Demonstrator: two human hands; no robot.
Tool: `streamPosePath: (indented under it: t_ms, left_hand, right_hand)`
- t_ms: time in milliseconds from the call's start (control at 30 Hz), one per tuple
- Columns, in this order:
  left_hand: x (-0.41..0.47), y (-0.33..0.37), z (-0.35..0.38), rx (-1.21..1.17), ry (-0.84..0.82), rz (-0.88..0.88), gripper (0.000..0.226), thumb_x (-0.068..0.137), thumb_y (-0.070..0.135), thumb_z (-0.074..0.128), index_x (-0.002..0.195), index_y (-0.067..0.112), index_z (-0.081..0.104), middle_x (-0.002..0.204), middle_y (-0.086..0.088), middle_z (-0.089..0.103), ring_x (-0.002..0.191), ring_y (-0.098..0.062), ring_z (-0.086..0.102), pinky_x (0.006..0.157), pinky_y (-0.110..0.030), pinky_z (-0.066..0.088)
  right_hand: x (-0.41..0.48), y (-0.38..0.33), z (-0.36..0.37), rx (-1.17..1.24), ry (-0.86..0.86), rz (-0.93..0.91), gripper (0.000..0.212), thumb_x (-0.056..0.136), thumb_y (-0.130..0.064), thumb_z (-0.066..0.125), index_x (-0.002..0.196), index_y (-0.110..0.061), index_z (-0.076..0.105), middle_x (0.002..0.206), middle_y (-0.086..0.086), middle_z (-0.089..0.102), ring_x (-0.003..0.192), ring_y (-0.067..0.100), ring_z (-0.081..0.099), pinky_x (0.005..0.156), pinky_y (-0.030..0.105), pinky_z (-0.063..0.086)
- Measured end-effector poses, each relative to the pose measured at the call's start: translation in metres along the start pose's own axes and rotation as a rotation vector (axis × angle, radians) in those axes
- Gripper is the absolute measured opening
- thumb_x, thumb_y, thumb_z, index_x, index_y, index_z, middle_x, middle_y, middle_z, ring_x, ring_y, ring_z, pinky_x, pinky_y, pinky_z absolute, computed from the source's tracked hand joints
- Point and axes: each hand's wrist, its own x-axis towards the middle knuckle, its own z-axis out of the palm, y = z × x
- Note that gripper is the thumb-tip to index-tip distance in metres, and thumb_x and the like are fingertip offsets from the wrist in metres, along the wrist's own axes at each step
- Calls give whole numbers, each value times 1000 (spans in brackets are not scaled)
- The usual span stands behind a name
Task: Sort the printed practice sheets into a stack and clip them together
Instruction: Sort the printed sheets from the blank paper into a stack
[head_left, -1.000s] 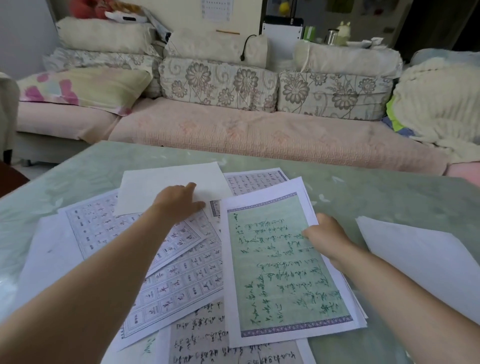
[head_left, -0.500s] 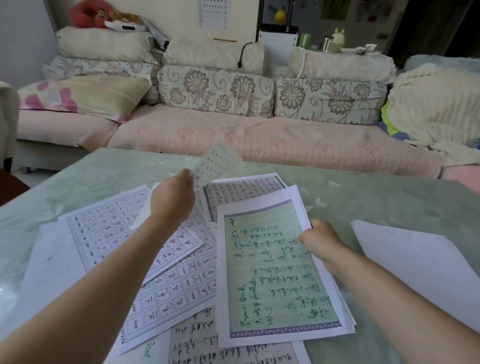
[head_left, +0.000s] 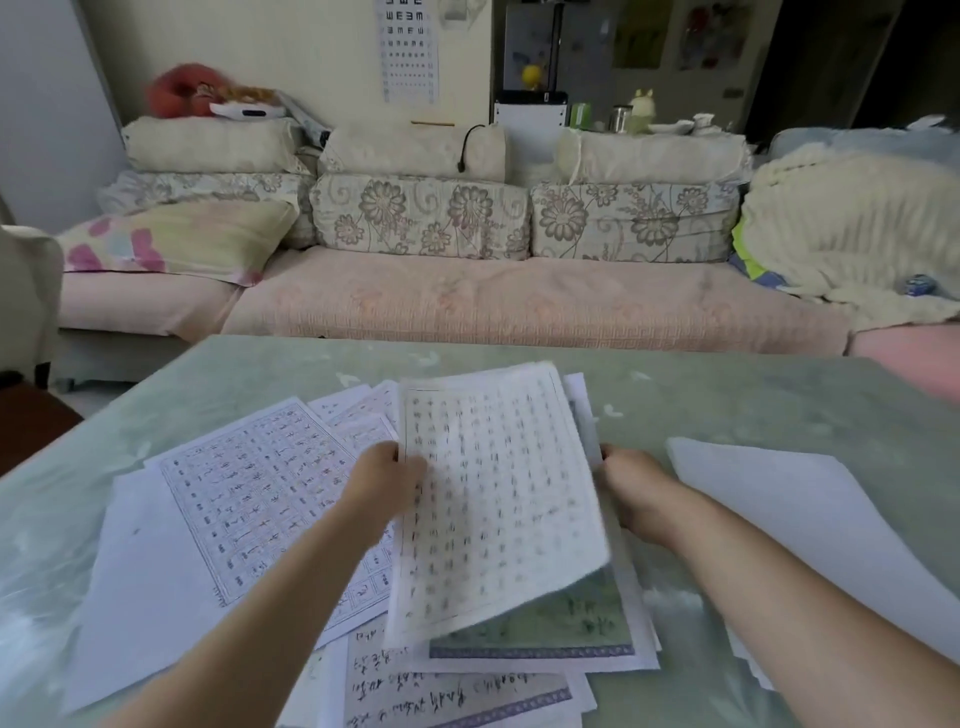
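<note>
My left hand (head_left: 382, 480) pinches the left edge of a white grid practice sheet (head_left: 498, 493), which hangs blurred over the green-printed sheet (head_left: 576, 618). The green sheet tops a small stack, and my right hand (head_left: 631, 480) grips that stack's right edge. More grid sheets (head_left: 249, 488) lie spread to the left on the green table (head_left: 727, 395). Another handwritten sheet (head_left: 452, 691) pokes out below the stack. No clip is in view.
Blank white paper (head_left: 810, 514) lies to the right of my right arm, and another blank sheet (head_left: 135, 587) lies at the far left. A pink sofa (head_left: 519, 301) with floral cushions runs along the table's far edge.
My left hand lifted the blank-side-up sheet from the table's middle, flipped it to its printed grid side and carried it right over the green sheet. My right hand stayed on the stack's edge.
</note>
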Motion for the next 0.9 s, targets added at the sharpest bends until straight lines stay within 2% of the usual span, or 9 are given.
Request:
streamPosePath:
  t_ms: [167, 300, 400, 467, 567, 633, 700, 833, 900]
  left_hand:
    - [-3, 0, 21, -3, 51, 16, 14, 98, 21, 49, 105, 13, 58, 93, -6, 67, 75, -18, 60, 63, -32, 51]
    - [-4, 10, 26, -206, -33, -85, 32, 95, 17, 60, 122, 19, 43, 94, -4, 61, 74, -16, 59, 57, -29, 47]
    - [0, 7, 36, -230, -67, -143, 57, 89, 8, 66, 138, 18, 39, 104, -7, 62, 82, -21, 63, 59, -30, 50]
    - [3, 5, 43, -195, -111, -102, 62, 87, -1, 65, 141, 15, 40, 108, -6, 63, 86, -22, 65, 66, -33, 55]
    - [5, 6, 49, -121, -198, -8, 55, 86, -5, 61, 136, 15, 49, 103, 1, 67, 86, -16, 66, 64, -28, 55]
    - [11, 10, 49, -31, -174, 79, 46, 90, 0, 58, 132, 15, 52, 104, 5, 66, 84, -11, 65, 57, -20, 49]
    - [26, 10, 49, 159, -67, 203, 47, 91, 5, 56, 136, 15, 50, 112, 4, 60, 90, -12, 60, 62, -19, 50]
    - [58, 16, 57, 611, 11, 462, 53, 90, 27, 65, 140, 19, 47, 136, -2, 52, 124, -21, 46, 101, -34, 43]
    - [72, 24, 66, 812, -19, 507, 65, 85, 47, 66, 142, 24, 44, 143, -1, 48, 131, -23, 40, 108, -40, 36]
  right_hand:
    - [-5, 4, -7, 22, 28, -10, 31, 89, 6, 42, 108, -4, 64, 110, 20, 69, 105, 38, 66, 97, 50, 51]
    - [-8, -1, -7, 164, -30, -34, 20, 88, -19, 44, 73, -10, 54, 78, 14, 63, 70, 25, 59, 67, 34, 47]
    - [-8, -1, -8, 98, -94, -45, 22, 97, -28, 48, 98, -15, 66, 100, 10, 71, 89, 27, 67, 78, 35, 55]
    - [-5, 3, -9, -96, -19, -51, 17, 92, -12, 58, 108, -14, 61, 106, 7, 69, 94, 22, 65, 79, 33, 54]
    - [5, 12, -17, -259, 127, 25, 38, 80, 1, 64, 116, -9, 55, 108, 7, 63, 95, 22, 60, 75, 31, 49]
    - [11, 15, -24, -264, 172, 58, 41, 81, 4, 63, 119, -6, 53, 112, 9, 61, 99, 25, 58, 75, 31, 47]
    - [15, 16, -34, -241, 244, 47, 37, 83, 5, 56, 118, -5, 53, 107, 10, 62, 90, 24, 58, 66, 28, 45]
    - [25, 18, -56, -201, 422, -11, 35, 83, 0, 43, 115, -6, 55, 103, 9, 63, 75, 20, 54, 55, 25, 41]
    - [30, 18, -62, -195, 454, -14, 33, 83, -2, 41, 113, -6, 53, 103, 10, 62, 72, 19, 52, 53, 25, 39]
